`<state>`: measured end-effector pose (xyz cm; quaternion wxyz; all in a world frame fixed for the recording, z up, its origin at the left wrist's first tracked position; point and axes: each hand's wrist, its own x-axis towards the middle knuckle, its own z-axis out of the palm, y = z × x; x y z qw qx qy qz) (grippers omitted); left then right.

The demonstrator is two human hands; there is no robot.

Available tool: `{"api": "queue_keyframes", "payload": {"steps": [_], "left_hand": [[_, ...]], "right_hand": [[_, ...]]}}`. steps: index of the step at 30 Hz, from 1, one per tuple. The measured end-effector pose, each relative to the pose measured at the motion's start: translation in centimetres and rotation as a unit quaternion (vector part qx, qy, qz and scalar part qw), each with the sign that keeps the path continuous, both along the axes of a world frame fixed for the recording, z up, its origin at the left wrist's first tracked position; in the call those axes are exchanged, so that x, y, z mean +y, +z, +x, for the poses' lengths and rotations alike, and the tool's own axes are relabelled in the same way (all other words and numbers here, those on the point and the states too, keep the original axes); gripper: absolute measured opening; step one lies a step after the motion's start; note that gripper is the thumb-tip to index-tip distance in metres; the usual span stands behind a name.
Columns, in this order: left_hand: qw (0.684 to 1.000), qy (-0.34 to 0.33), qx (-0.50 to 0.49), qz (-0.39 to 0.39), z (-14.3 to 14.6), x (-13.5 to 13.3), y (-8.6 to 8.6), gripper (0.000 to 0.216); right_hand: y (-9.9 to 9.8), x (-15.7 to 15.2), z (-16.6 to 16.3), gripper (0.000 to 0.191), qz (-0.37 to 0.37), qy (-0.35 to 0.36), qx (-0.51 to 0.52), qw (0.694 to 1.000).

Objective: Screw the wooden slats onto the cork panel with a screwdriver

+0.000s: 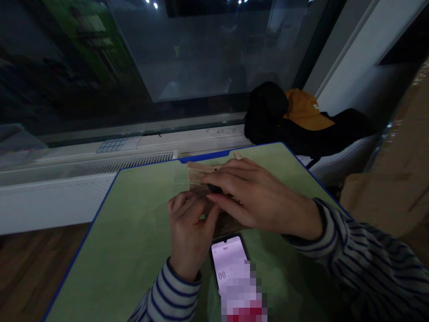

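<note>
My right hand (248, 190) reaches in over a light wooden piece (197, 170), with a small black object (214, 188) pinched between its thumb and fingers. What kind of thing the black object is, I cannot tell. Close beside it, the fingers of my left hand (191, 219) are curled and pressed together, almost touching the right thumb. Anything inside the left fingers is hidden. Part of a brown surface (228, 225) shows below the hands, while much of the wooden piece is covered by them.
A lit phone (231, 255) lies on the green table (134, 223) just in front of my hands. Behind the table run a radiator (140, 165) and a window sill (201, 142). An orange cap (304, 109) rests on dark clothing. Cardboard (378, 188) stands at the right.
</note>
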<state>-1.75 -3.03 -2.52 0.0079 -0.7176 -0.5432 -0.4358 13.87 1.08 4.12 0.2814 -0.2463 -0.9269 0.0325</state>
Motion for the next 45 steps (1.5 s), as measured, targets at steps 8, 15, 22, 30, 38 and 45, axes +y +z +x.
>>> {"api": "queue_keyframes", "payload": {"steps": [8,15,22,30,38,45], "left_hand": [[0.999,-0.031,0.011,-0.02,0.0,0.2,0.0,0.006],[0.999,-0.037,0.026,-0.025,0.1,0.4,-0.3,0.008],[1.0,-0.003,0.023,0.003,0.2,0.2,-0.4,0.018],[1.0,-0.015,0.008,-0.022,0.2,0.1,-0.2,0.015],[0.998,-0.034,0.028,-0.041,0.3,0.3,-0.2,0.012],[0.999,0.013,0.03,-0.009,0.4,-0.2,-0.3,0.015]], "right_hand": [[0.3,0.2,0.2,0.025,0.006,-0.012,-0.033,0.999],[0.2,0.0,0.1,0.023,0.062,-0.073,-0.063,0.993],[-0.1,-0.1,-0.2,0.025,0.07,-0.054,-0.029,0.996],[-0.2,0.5,0.0,0.03,-0.018,0.005,-0.01,1.0],[0.1,-0.2,-0.1,0.022,0.077,-0.069,-0.05,0.993],[-0.1,-0.6,-0.6,0.023,0.07,-0.078,-0.061,0.993]]}}
